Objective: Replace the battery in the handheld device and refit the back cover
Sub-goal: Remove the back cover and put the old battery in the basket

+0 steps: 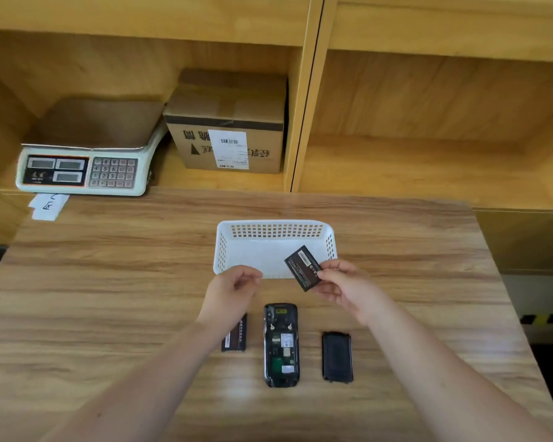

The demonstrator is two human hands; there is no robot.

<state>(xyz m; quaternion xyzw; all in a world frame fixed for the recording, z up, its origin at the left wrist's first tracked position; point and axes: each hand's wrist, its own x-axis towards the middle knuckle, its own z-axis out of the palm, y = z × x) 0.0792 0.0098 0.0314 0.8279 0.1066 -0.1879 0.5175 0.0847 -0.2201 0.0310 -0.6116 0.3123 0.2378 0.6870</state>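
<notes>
The handheld device (281, 345) lies face down on the wooden table, its battery bay uncovered and bare. Its black back cover (337, 357) rests to the right of it. A battery (235, 337) lies to the left of the device, partly hidden under my left wrist. My right hand (345, 287) pinches a second black battery (302, 268) by its corner, held tilted in the air over the front edge of the white basket (273, 231). My left hand (233, 290) hovers left of that battery, fingers curled loosely, holding nothing.
A wooden shelf unit stands behind the table. On it sit an electronic scale (83, 162) at the left and a cardboard box (229, 129) beside it. A paper label (48, 205) hangs below the scale.
</notes>
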